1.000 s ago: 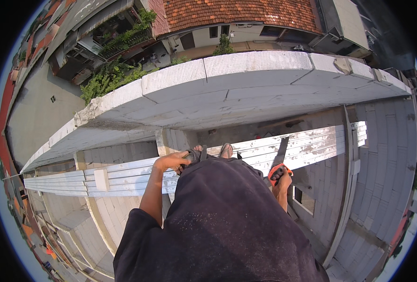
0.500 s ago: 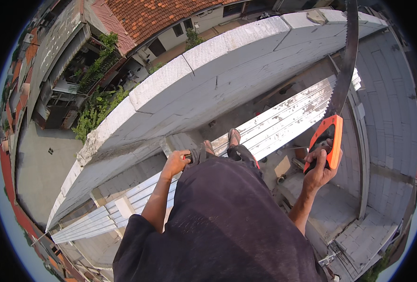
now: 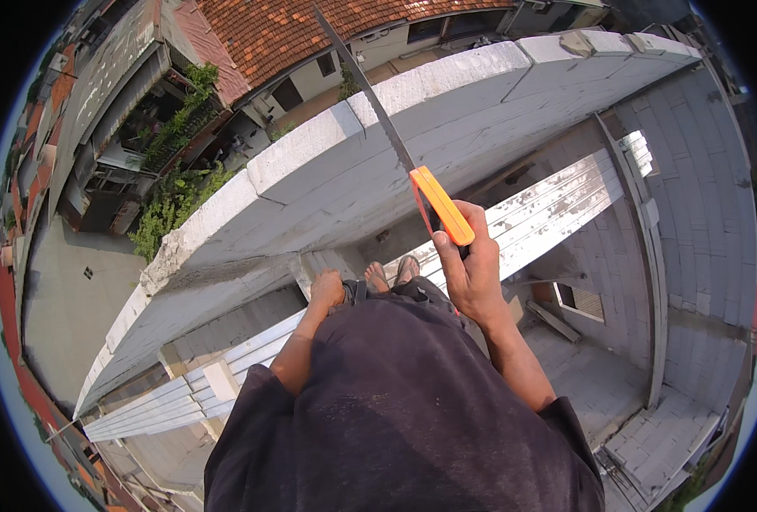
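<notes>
My right hand is wrapped round the orange handle of a handsaw. The saw's dark toothed blade slants up and left, overlapping the top of a pale block wall in the picture; whether it touches cannot be told. At my waist, my left hand is closed beside my dark shorts and a strap or pouch. Its fingertips are hidden, so what it grips does not show. Both my feet are in sandals, just beyond the hem of my dark shirt.
Long ribbed whitish planks or sheets run below me, high over a room with block walls. A concrete beam crosses at right. Beyond the wall, a drop leads to a tiled-roof house, shrubs and paved ground.
My right hand has brought the saw leftward, in front of me, and its blade now tilts left across the wall. My left hand stays at my waist, the red-and-black item there no longer visible.
</notes>
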The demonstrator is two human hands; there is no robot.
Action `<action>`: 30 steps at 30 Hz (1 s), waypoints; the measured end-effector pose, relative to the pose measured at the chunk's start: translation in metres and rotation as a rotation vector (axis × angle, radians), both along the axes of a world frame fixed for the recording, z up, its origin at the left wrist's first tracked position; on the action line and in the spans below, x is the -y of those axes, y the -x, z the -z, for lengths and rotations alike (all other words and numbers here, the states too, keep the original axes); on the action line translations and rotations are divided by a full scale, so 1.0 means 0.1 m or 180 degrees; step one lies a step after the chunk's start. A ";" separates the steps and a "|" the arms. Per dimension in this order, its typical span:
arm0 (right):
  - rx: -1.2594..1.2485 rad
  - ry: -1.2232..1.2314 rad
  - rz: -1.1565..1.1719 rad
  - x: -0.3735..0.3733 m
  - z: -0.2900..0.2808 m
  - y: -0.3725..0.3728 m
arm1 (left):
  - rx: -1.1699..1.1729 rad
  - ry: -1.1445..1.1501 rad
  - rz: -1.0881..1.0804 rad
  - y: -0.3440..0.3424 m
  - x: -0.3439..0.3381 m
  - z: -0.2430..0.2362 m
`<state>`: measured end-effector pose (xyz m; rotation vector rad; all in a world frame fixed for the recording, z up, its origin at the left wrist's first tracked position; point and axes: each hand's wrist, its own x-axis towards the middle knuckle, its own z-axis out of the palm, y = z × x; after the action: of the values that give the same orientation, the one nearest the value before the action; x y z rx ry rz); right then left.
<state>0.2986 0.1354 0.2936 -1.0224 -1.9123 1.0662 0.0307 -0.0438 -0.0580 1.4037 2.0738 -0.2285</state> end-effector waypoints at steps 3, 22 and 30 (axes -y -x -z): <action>0.0019 -0.0094 -0.0053 -0.04 0.08 -0.08 | 0.0718 0.0010 0.0115 0.18 -0.41 -1.21; 0.0407 0.0420 -0.0160 0.23 0.21 -0.26 | -0.0766 -0.2358 0.0004 0.65 -2.64 -2.61; 0.0462 0.0486 -0.0126 0.36 0.17 -0.33 | -0.0786 -0.2548 0.0035 0.69 -2.61 -2.49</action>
<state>0.3320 0.0998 0.2764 -1.1794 -1.9975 1.2047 -0.0381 0.2171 0.1910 1.9045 2.4949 0.5108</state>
